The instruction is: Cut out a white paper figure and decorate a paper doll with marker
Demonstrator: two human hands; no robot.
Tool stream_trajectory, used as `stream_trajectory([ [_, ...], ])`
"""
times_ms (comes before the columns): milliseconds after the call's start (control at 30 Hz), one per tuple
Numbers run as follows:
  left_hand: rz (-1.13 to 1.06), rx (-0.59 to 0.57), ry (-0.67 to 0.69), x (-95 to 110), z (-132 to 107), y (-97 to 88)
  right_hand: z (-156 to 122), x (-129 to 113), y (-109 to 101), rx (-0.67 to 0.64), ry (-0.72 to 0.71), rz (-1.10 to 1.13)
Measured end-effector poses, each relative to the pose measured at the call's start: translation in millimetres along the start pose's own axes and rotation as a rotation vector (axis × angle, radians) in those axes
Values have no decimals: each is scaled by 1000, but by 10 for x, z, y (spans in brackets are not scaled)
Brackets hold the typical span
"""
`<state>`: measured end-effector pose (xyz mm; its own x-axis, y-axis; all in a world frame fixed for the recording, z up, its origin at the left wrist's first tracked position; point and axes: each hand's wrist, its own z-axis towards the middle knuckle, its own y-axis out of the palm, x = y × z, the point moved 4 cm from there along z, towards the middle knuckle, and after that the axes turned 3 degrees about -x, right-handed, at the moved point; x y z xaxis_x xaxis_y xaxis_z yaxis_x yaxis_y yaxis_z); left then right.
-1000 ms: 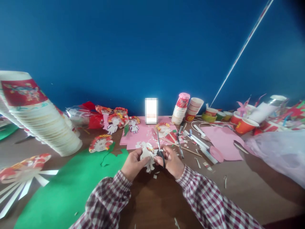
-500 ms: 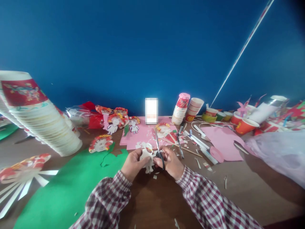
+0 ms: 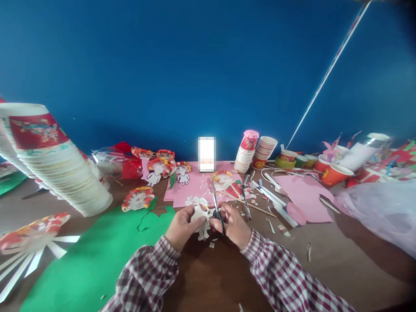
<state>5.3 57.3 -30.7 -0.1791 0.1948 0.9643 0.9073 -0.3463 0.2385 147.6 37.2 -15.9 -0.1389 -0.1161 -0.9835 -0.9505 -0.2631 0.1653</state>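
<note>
My left hand (image 3: 184, 226) pinches a small white paper figure cutout (image 3: 203, 220) between thumb and fingers, in front of me above the table. My right hand (image 3: 234, 224) is closed around black-handled scissors (image 3: 218, 214), their blades pointing up and away from me. Its thumb and fingertips come close to the cutout's right side; whether they touch it I cannot tell. Beyond the hands, a pink sheet (image 3: 182, 197) bears paper scraps and a red-and-yellow cup-rim ring (image 3: 224, 178). Similar finished-looking paper figures (image 3: 183, 175) lie on its left part.
Green paper (image 3: 97, 251) covers the left front. A tall leaning stack of paper cups (image 3: 65, 173) stands at far left, shorter stacks (image 3: 244, 151) at the back. Pens (image 3: 246, 201), white strips (image 3: 276, 201), more pink paper (image 3: 305, 199) and a plastic bag (image 3: 380, 212) lie right.
The whole view has shifted slightly, with the table lower in the picture. Both hands keep nearly the same hold on the paper figure cutout and the scissors.
</note>
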Motion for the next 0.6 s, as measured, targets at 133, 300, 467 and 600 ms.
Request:
stream_trajectory([
  [133, -78, 33, -17, 24, -5, -16, -4, 0, -3, 1, 15, -7],
  [300, -97, 61, -16, 80, -18, -44, 4, 13, -9, 11, 6, -14],
  [467, -128, 118, 1, 99, -6, -120, 17, -16, -12, 24, 1, -24],
  [600, -170, 173, 15, 103, 31, -220, -9, -87, -50, -43, -12, -109],
])
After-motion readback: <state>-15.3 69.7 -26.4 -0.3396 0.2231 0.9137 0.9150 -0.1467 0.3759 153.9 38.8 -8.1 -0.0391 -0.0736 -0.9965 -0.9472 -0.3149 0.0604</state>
